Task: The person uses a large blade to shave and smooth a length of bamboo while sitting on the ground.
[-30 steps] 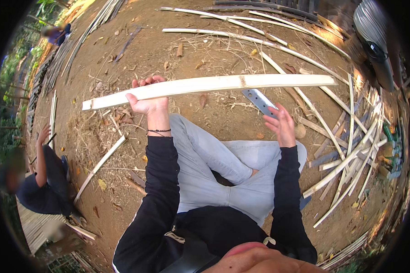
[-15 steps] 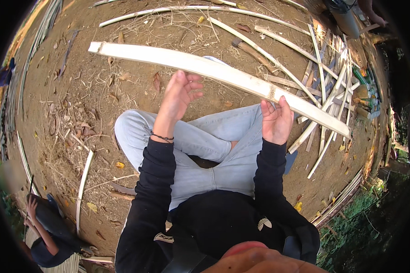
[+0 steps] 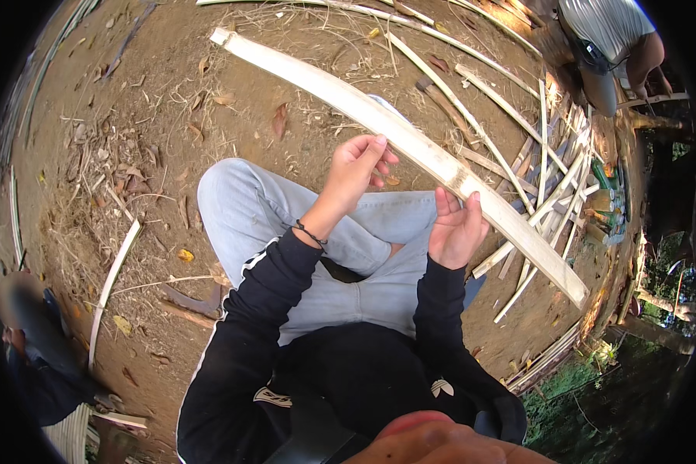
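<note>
A long, pale split bamboo slat (image 3: 417,147) slants above my crossed legs, from the upper left down to the right. Its smooth inner face shows, with a brownish node band near my right hand. My left hand (image 3: 352,172) is closed at its near edge around the middle, the thumb against the edge and the fingers partly curled. My right hand (image 3: 458,232), palm up, grips the same edge farther right, by the node. The slat hides some of the fingertips. Its lower right end passes over a pile of thinner strips (image 3: 555,203).
A wooden-handled tool (image 3: 450,112) lies beyond the slat. By my left knee rests a curved blade (image 3: 189,303), near a lone strip (image 3: 114,278). Bottles (image 3: 612,203) stand at the right. One person (image 3: 611,35) bends at the upper right; another person (image 3: 46,348) sits lower left.
The slat has tilted more steeply, its far left end shifting right and up, its right end dropping. My left hand has come right, closer to the right hand. The upper-right person shows more fully.
</note>
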Motion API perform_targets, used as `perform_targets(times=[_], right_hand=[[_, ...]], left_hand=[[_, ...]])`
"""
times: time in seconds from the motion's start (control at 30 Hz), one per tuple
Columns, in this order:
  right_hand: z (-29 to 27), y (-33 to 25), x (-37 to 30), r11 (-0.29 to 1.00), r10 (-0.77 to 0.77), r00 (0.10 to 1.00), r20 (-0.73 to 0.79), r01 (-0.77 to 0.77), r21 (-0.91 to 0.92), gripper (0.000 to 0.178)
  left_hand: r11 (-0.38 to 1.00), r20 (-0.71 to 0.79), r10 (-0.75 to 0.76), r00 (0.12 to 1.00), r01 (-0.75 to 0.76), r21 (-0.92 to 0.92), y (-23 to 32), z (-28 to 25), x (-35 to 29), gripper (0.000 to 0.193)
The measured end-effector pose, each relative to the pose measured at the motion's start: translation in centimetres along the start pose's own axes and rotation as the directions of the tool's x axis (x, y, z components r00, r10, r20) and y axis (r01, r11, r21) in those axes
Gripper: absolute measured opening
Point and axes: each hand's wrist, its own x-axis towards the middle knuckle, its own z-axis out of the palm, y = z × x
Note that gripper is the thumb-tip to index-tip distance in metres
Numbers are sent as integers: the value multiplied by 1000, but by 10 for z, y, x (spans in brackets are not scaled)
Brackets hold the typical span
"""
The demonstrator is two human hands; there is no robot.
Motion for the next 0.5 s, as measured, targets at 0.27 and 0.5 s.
perform_targets(times=[0.27,0.5], right_hand=[[-8,-8,8,996,7,1000,6,-7,88,29],[-52,-31,35,977,-81,996,33,72,202,32]], left_hand=[[991,58,134,989,-132,-37,9,-10,-2,21],[901,-220,239,946,-301,-313,33,-41,7,17]])
